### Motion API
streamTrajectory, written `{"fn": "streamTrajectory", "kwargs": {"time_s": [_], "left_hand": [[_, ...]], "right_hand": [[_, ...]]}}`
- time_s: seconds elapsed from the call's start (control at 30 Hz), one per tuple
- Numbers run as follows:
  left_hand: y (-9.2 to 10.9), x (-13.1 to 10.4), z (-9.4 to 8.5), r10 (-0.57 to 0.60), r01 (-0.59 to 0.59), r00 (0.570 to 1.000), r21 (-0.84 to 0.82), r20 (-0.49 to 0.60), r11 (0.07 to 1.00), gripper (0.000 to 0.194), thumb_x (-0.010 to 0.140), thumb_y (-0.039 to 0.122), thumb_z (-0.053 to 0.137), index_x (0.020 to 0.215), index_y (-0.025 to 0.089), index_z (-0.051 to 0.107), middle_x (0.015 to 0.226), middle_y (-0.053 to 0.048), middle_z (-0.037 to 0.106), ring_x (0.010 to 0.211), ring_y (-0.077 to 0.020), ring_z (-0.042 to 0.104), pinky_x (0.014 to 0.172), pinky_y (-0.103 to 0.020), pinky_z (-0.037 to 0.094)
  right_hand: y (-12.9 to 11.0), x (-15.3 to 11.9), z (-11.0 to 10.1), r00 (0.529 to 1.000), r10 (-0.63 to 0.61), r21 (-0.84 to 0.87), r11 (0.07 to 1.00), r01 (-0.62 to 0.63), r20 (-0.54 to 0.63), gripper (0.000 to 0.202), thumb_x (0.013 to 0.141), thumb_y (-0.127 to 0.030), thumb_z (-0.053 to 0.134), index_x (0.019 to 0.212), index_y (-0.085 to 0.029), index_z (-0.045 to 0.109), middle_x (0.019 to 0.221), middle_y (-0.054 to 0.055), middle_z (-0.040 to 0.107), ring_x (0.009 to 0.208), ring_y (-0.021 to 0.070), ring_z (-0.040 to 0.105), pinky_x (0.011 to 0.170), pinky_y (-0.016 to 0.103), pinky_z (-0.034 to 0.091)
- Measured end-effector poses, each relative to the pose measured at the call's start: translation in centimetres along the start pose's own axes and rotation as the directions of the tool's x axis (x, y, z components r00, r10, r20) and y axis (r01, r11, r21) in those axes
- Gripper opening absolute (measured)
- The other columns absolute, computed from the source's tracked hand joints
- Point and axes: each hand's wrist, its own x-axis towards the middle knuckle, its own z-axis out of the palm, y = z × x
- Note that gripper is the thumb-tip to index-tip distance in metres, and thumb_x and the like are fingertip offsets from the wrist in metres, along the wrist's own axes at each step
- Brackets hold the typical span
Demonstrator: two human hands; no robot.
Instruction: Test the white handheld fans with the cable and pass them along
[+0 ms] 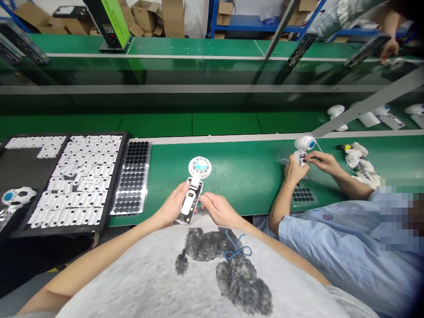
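Note:
A white handheld fan (199, 168) with a round slotted head and a blue centre is in front of my body. Its handle is uncovered, showing a dark circuit board with a white strip (188, 204) lying along it. My left hand (172, 204) is closed around the handle's left side, thumb on top. At the handle's right edge, my right hand (217, 207) has its fingers pressed together; anything between them is hidden.
Left, a black tray (126, 152) holds many white plastic pieces, beside a sheet of black round stickers (134, 176). At right, a co-worker's hands (294, 168) hold another fan (304, 142). More fans (367, 115) stand beyond a slanted metal post (367, 104).

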Motion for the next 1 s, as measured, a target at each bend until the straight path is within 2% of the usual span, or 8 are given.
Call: {"fn": "streamTrajectory", "kwargs": {"time_s": [0.2,0.33,0.47,0.57,0.67,0.77,0.9,1.0], "left_hand": [[-0.5,0.1,-0.5,-0.033,0.032,0.999,0.047,0.032,0.998,0.050,0.079,0.061,0.032,0.090,0.015,0.048,0.059,-0.004,0.057,0.048,-0.0153,0.054,0.042,-0.022,0.040],[-0.4,0.1,-0.5,-0.032,0.031,0.998,0.037,0.047,0.999,0.049,0.079,0.060,0.033,0.091,0.015,0.048,0.060,-0.004,0.056,0.049,-0.0150,0.054,0.044,-0.022,0.040],[-0.1,0.0,-0.3,-0.013,0.013,1.000,-0.009,0.007,1.000,0.046,0.079,0.059,0.036,0.095,0.017,0.046,0.068,-0.003,0.058,0.054,-0.0152,0.055,0.048,-0.024,0.042],[0.1,-0.2,-0.2,0.018,-0.017,1.000,0.016,-0.005,1.000,0.045,0.079,0.058,0.037,0.094,0.017,0.046,0.069,-0.002,0.056,0.055,-0.0142,0.054,0.050,-0.024,0.042],[0.4,-0.3,-0.2,0.048,-0.050,0.999,0.103,0.018,0.993,0.043,0.080,0.057,0.036,0.088,0.016,0.047,0.069,-0.002,0.054,0.058,-0.0126,0.052,0.053,-0.023,0.040],[0.6,-0.2,-0.2,0.103,-0.101,0.995,0.176,-0.004,0.979,0.043,0.081,0.056,0.035,0.083,0.015,0.047,0.070,-0.002,0.053,0.062,-0.0122,0.049,0.057,-0.023,0.038],[0.5,-0.1,-0.3,0.159,-0.143,0.986,0.226,-0.055,0.963,0.043,0.082,0.056,0.032,0.080,0.015,0.047,0.070,-0.001,0.048,0.066,-0.0118,0.045,0.062,-0.024,0.036],[0.4,0.2,-0.4,0.185,-0.160,0.979,0.250,-0.083,0.955,0.043,0.083,0.055,0.031,0.079,0.014,0.047,0.072,-0.001,0.045,0.069,-0.0117,0.043,0.065,-0.024,0.035]], "right_hand": [[0.2,0.2,0.3,1.000,-0.004,-0.012,1.000,0.004,0.016,0.033,0.090,-0.032,0.029,0.064,-0.017,0.044,0.063,-0.001,0.052,0.059,0.0108,0.047,0.059,0.022,0.034],[0.2,0.2,0.2,0.999,-0.008,0.046,0.999,0.006,0.042,0.033,0.090,-0.032,0.028,0.067,-0.017,0.046,0.067,-0.001,0.056,0.062,0.0107,0.049,0.062,0.022,0.035],[-0.5,0.4,-0.6,0.997,0.005,0.068,0.998,-0.010,0.074,0.030,0.090,-0.030,0.030,0.070,-0.017,0.049,0.068,-0.001,0.055,0.063,0.0107,0.049,0.062,0.022,0.036],[-0.9,0.5,-1.1,0.995,0.036,0.034,0.999,-0.039,0.098,0.027,0.088,-0.027,0.033,0.068,-0.017,0.049,0.068,-0.001,0.055,0.063,0.0113,0.050,0.062,0.022,0.035],[-0.6,0.5,-1.1,0.998,0.022,0.007,1.000,-0.022,0.063,0.024,0.085,-0.028,0.036,0.067,-0.016,0.048,0.065,0.000,0.053,0.061,0.0118,0.048,0.059,0.023,0.035],[0.2,0.7,-0.5,1.000,0.006,0.030,1.000,-0.006,0.015,0.025,0.084,-0.031,0.037,0.067,-0.016,0.048,0.061,-0.001,0.049,0.057,0.0112,0.044,0.055,0.022,0.034],[0.8,0.9,0.3,0.995,0.077,0.080,0.994,-0.072,-0.060,0.027,0.079,-0.035,0.041,0.061,-0.015,0.047,0.050,-0.004,0.037,0.047,0.0087,0.033,0.046,0.020,0.028],[0.9,1.1,0.6,0.991,0.117,0.138,0.985,-0.106,-0.069,0.027,0.077,-0.036,0.043,0.063,-0.014,0.050,0.050,-0.004,0.039,0.046,0.0083,0.032,0.045,0.020,0.027]]}}
